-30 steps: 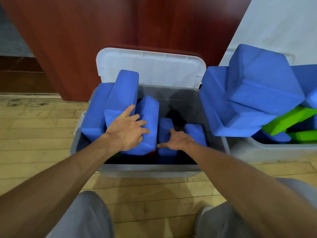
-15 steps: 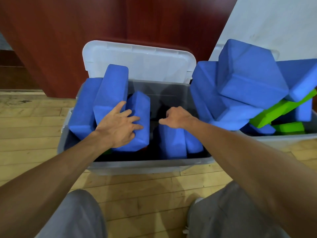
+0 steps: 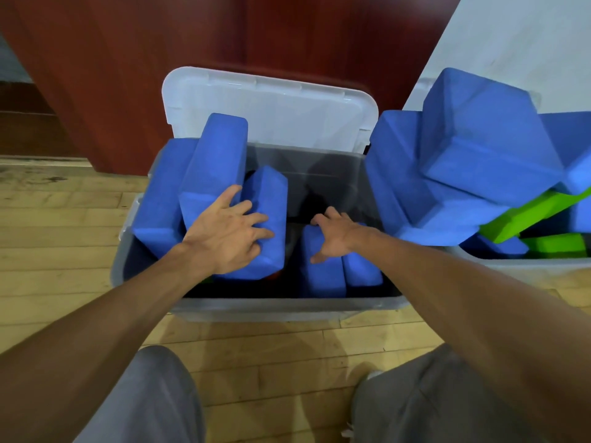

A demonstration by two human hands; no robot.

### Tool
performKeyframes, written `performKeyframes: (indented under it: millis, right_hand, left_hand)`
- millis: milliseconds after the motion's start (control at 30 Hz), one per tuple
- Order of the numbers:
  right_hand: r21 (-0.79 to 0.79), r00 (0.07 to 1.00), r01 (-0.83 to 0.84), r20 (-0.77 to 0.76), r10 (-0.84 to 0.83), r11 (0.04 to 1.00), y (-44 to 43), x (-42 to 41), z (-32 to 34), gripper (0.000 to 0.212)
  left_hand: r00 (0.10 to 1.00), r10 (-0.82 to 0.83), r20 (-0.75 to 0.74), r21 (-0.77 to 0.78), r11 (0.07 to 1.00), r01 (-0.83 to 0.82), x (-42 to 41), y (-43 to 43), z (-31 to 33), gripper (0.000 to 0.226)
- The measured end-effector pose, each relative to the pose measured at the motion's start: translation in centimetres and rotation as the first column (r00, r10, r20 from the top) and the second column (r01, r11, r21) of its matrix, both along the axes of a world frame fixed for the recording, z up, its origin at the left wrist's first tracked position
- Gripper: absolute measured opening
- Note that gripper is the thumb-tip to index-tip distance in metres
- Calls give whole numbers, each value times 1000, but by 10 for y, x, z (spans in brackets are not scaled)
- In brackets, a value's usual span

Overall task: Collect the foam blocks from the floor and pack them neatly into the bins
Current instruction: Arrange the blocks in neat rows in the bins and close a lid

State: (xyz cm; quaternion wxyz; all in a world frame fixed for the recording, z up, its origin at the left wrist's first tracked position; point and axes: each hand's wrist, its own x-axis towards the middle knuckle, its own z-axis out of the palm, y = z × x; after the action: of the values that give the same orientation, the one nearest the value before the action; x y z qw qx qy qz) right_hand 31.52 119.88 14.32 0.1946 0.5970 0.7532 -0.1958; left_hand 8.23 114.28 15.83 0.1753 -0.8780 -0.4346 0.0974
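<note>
Right, current step: squaring up the stack in the grey bin [image 3: 287,310]. My left hand [image 3: 228,233] lies flat, fingers splayed, pressing the tilted blue block [image 3: 271,199] toward 9 o'clock against the tall block [image 3: 217,161]. My right hand [image 3: 337,236] has its fingers hooked over the top of the low blue block [image 3: 323,276], thumb down its near face, so it's grasping it.

Plan: left acts as a stop, slide the low one toward 9, ends flush. Foam likely compresses, so don't wedge it.

Blocks are matte blue with rounded edges: three leaning at the bin's 9 side, two low near 5, gap at 1. The second bin [image 3: 511,266] at 3 o'clock is heaped, blue over green blocks [image 3: 527,219].
</note>
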Motion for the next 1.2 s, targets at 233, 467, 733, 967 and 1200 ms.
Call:
performKeyframes:
  millis: [233, 467, 733, 967, 1200]
  right_hand:
    - [65, 995, -77, 69, 72, 995, -3, -1, 1, 78]
    - [131, 994, -43, -99, 56, 990, -10, -32, 20, 31]
    - [-388, 758, 383, -387, -526, 838, -31, -76, 10, 111]
    - [-411, 609, 425, -529, -591, 806, -32, -76, -4, 105]
    - [-351, 642, 402, -550, -534, 845, -28, -77, 21, 102]
  left_hand:
    - [997, -24, 70, 25, 999, 22, -1, 0, -3, 48]
    - [940, -10, 341, 155, 987, -46, -18, 4, -4, 40]
    - [549, 439, 711, -162, 862, -480, -41, 5, 18, 89]
    - [270, 629, 729, -416, 720, -555, -31, -5, 8, 101]
    - [371, 638, 675, -359, 723, -590, -22, -13, 5, 101]
